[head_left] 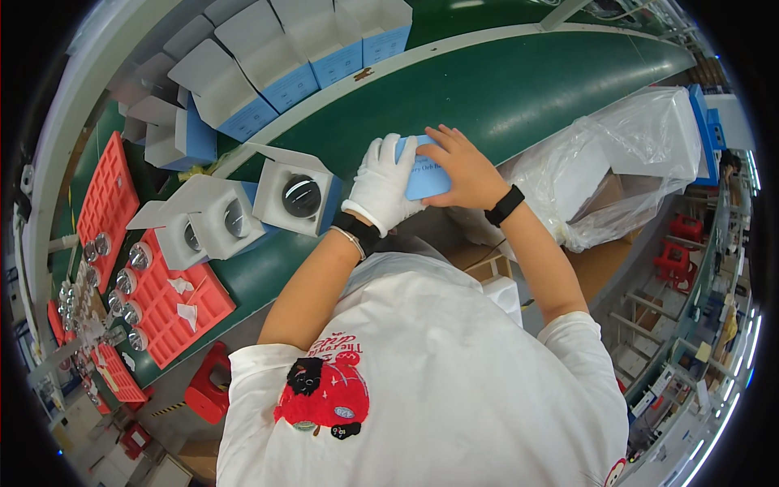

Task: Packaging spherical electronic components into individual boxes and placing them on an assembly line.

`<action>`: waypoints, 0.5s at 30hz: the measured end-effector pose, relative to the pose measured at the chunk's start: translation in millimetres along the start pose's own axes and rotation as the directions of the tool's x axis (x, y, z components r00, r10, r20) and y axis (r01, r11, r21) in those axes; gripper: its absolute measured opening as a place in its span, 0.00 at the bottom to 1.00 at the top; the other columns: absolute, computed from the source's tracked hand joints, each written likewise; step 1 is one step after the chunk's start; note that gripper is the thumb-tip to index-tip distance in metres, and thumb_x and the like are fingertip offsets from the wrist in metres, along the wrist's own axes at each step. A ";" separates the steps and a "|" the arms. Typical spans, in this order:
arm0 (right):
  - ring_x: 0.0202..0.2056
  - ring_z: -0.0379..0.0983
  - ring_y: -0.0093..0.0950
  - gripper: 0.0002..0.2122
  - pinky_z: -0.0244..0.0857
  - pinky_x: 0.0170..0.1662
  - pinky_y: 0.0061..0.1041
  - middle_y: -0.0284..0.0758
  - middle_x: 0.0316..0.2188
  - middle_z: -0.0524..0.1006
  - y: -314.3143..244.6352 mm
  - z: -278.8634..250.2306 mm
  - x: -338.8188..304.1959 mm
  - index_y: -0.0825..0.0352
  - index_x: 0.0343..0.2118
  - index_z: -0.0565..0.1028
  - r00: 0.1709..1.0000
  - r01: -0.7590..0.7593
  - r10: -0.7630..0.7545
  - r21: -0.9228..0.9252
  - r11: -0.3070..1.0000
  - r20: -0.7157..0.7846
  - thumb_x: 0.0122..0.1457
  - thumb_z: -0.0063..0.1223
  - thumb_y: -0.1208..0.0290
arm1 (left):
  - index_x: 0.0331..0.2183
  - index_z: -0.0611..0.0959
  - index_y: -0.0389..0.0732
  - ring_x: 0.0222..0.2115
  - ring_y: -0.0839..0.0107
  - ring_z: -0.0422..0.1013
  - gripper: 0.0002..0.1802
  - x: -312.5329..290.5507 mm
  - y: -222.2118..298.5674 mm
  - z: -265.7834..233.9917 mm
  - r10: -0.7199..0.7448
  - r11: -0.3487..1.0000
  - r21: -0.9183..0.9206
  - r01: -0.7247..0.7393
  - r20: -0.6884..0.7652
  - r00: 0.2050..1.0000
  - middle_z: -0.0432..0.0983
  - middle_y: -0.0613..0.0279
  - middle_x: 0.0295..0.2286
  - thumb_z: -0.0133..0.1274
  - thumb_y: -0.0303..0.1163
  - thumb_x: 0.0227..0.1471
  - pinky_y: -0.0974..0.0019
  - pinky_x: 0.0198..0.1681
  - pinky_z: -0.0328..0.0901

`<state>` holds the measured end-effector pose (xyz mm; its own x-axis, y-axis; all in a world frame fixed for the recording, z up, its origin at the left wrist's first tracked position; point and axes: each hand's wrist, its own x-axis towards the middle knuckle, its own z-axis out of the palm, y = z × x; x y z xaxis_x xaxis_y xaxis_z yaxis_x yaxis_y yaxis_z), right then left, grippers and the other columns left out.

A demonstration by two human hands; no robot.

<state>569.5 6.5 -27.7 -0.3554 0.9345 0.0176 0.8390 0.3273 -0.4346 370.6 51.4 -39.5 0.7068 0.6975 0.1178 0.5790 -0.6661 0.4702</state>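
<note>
A small light-blue printed box (423, 180) is held between my hands, just above the near edge of the green bench. My left hand (376, 180), in a white glove, grips its left side. My right hand (469, 169) is bare and wraps the right side, with fingers on the upper edge and the thumb low on the face. Just left of my gloved hand, an open white-and-blue box (274, 174) holds a clear glass ball (302, 196) in a white insert. Two more open boxes with balls in them stand beside it, one of them being a white box (213, 239).
Empty open boxes (280, 69) line the far side of the green bench (503, 97). Red trays (174, 300) with several glass balls sit at the left. A plastic-lined carton (629, 162) stands at the right. A red stool (209, 385) is below the bench.
</note>
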 end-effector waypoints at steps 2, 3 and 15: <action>0.63 0.50 0.53 0.37 0.48 0.63 0.48 0.50 0.61 0.58 0.7 -2.9 3.4 0.58 0.52 0.67 1.000 -0.007 0.006 0.038 0.999 0.008 0.37 0.71 0.55 | 0.56 0.64 0.40 0.50 0.47 0.60 0.54 0.0 -5.1 -3.6 0.036 0.999 -0.009 -0.036 -0.009 0.999 0.59 0.48 0.50 0.69 0.46 0.28 0.48 0.53 0.60; 0.63 0.50 0.53 0.36 0.49 0.63 0.48 0.50 0.61 0.58 0.1 -4.6 5.2 0.58 0.52 0.67 1.000 -0.010 0.009 0.075 0.997 0.015 0.38 0.70 0.54 | 0.56 0.64 0.40 0.50 0.48 0.60 0.53 -0.2 -5.7 -5.0 0.055 0.998 -0.015 -0.055 -0.013 0.998 0.59 0.48 0.49 0.69 0.46 0.28 0.48 0.53 0.61; 0.63 0.49 0.56 0.34 0.51 0.62 0.46 0.50 0.62 0.57 2.0 19.2 -7.8 0.58 0.51 0.68 0.984 0.088 -0.101 -0.091 0.992 -0.148 0.44 0.62 0.43 | 0.61 0.57 0.43 0.56 0.44 0.56 0.66 -3.0 4.9 -11.4 -0.036 0.985 0.171 0.011 0.143 0.989 0.52 0.43 0.58 0.71 0.54 0.22 0.46 0.58 0.54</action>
<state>566.0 -2.8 -46.0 -0.3735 0.9071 0.1942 0.8384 0.4197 -0.3478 366.7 49.0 -27.6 0.7365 0.6760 -0.0254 0.6476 -0.6937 0.3153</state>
